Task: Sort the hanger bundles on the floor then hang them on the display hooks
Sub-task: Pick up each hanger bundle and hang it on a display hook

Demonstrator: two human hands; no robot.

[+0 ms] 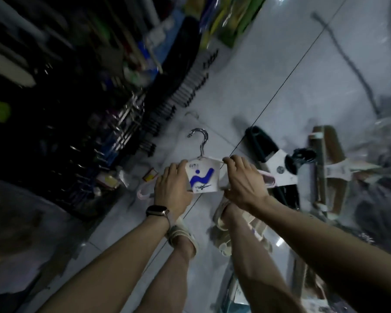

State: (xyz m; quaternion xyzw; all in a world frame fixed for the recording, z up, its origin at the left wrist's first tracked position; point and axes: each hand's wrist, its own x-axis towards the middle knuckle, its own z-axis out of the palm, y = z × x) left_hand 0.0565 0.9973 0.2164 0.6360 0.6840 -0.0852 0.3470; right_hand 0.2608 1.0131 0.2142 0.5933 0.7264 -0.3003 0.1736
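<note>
I hold a bundle of pale pink hangers [202, 177] above the floor, wrapped in a white paper band with a blue logo. Its chrome hooks [200, 141] point up and away from me. My left hand [173, 188] grips the bundle's left side, fingers curled over the band's edge. My right hand [242, 181] grips the right side and pinches the band's top corner. A pink hanger end [145, 194] sticks out left of my left hand. More bundles lie on the floor at right: a white and black one [278, 168] and brown wooden ones [330, 170].
A dark display rack with metal hooks [127, 123] and rows of black hangers [185, 86] fills the left side. Small packets [108, 179] lie at its foot. My sandalled feet [183, 238] stand on grey floor tiles [280, 64]. Clutter sits at far right.
</note>
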